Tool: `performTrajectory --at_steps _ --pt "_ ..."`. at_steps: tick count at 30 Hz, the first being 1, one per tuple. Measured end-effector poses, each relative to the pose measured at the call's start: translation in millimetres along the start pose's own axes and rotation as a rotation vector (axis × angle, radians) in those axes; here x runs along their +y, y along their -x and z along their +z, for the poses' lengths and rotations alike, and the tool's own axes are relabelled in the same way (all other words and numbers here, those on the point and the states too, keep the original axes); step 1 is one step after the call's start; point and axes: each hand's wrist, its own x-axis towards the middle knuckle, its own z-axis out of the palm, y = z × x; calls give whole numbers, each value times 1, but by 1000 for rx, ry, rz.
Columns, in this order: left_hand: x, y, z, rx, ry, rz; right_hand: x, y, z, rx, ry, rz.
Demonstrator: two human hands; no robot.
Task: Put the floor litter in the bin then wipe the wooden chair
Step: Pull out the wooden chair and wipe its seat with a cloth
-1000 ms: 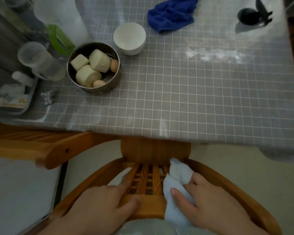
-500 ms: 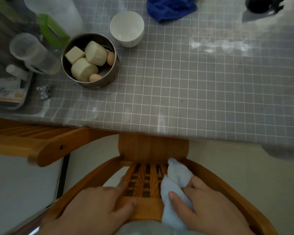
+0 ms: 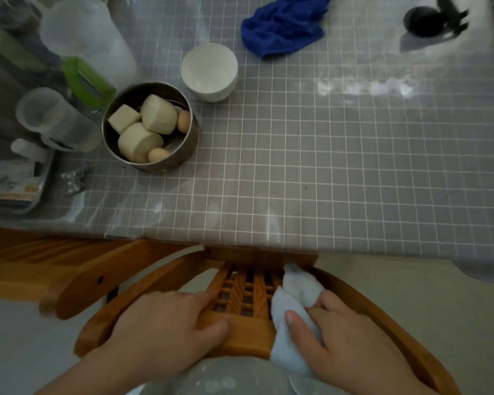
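Two bare hands work at the back of an orange-brown wooden chair (image 3: 248, 337) that is pushed in under the near edge of a table covered with a grey, white-gridded cloth (image 3: 340, 166). The left hand (image 3: 166, 329) lies flat on the chair's top rail, fingers together and curled over the rail's far side toward the lattice of slats, thumb stretched along the near face of the rail. The right hand (image 3: 345, 337) presses a pale blue-white wiping cloth (image 3: 294, 297) against the right end of that lattice and rail; its fingers are spread a little and clamped on the cloth, the thumb lying across the cloth's front. The cloth's upper tip reaches up to where the slats meet the broad wooden panel just under the table edge, and its lower end hangs down past the rail.

A second wooden chair (image 3: 54, 275) of the same colour stands to the left, close beside the first.

On the table, a round steel pot (image 3: 183, 149) holds pale cylindrical pieces of food and two brown eggs. Just beside it, farther away, stands an empty white bowl (image 3: 209, 72). A crumpled dark blue cloth (image 3: 285, 24) lies beyond the bowl. To the pot's left are a translucent plastic jug with a green handle (image 3: 89, 52) and a clear plastic cup (image 3: 52, 121).

No bin or floor litter shows in this view.
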Motion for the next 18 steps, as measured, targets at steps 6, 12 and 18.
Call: performTrajectory --at_steps 6,12,18 --pt "-7 -8 -14 15 13 -43 -11 -9 -7 1 79 -39" --pt "-7 -7 -14 45 13 -57 -10 -12 -7 -12 112 -65" --pt "2 -3 4 10 84 -64 1 -3 -10 77 78 -76"
